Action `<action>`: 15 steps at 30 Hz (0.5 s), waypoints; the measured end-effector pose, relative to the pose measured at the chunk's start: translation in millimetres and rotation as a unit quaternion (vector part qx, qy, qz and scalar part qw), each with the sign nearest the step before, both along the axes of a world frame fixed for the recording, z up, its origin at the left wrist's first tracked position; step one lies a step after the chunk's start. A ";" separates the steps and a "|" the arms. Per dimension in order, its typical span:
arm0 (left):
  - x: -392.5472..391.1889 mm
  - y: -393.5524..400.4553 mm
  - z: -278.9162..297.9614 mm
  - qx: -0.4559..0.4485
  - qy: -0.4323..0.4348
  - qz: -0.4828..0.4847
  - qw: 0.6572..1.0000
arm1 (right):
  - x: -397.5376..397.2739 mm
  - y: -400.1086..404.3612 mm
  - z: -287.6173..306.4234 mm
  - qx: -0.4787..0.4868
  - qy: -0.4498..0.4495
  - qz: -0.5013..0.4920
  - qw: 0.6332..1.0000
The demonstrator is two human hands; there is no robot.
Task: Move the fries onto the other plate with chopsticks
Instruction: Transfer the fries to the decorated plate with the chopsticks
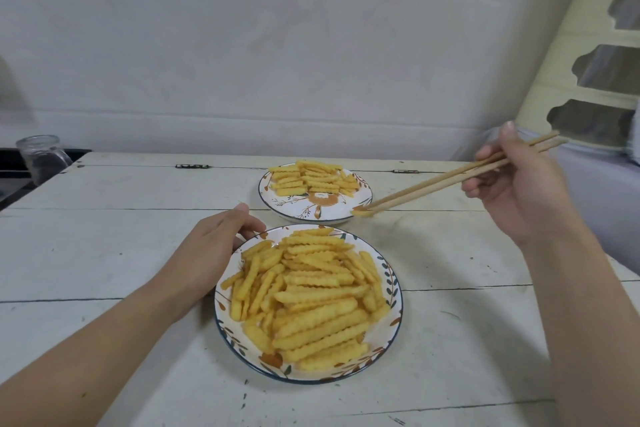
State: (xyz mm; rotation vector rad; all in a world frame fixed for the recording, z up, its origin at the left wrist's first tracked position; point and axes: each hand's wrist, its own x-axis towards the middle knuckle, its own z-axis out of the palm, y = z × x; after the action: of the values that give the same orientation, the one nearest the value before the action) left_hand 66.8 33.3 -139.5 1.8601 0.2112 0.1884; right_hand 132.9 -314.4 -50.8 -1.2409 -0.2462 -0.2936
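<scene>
A near plate with a leaf pattern holds a big heap of crinkle-cut fries. A far plate carries a smaller, tidier pile of fries. My right hand grips a pair of wooden chopsticks, whose tips pinch one small fry at the far plate's right front rim. My left hand rests on the table with its fingers curled against the near plate's left rim.
The plates stand on a white painted wooden table with plank seams. A glass jar stands at the far left corner. A white padded wall rises behind, and a pale carved frame stands at the right.
</scene>
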 end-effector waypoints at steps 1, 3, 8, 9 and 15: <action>-0.3 -0.8 0.7 -0.002 0.001 0.000 1.000 | -0.9 -2.6 0.6 -0.009 0.013 0.012 1.000; -0.8 -1.5 1.3 -0.007 -0.001 0.001 1.000 | -1.5 -5.9 -0.7 -0.044 0.038 0.032 0.998; -1.0 -0.2 0.9 -0.014 0.000 0.003 1.000 | -1.5 -9.6 -7.4 -0.142 0.064 0.079 0.985; -0.8 0.0 0.7 -0.012 0.001 0.002 1.000 | -2.3 -10.2 -6.5 -0.143 0.066 0.078 0.984; -0.8 -1.1 1.1 0.002 -0.007 0.000 1.000 | 9.3 -7.5 -13.9 -0.015 0.033 -0.028 0.999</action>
State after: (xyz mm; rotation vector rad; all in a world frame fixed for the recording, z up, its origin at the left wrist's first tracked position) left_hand 66.0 32.1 -138.4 1.8623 0.2010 0.2006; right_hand 142.1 -321.9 -64.7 -1.2855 -0.1605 -0.2982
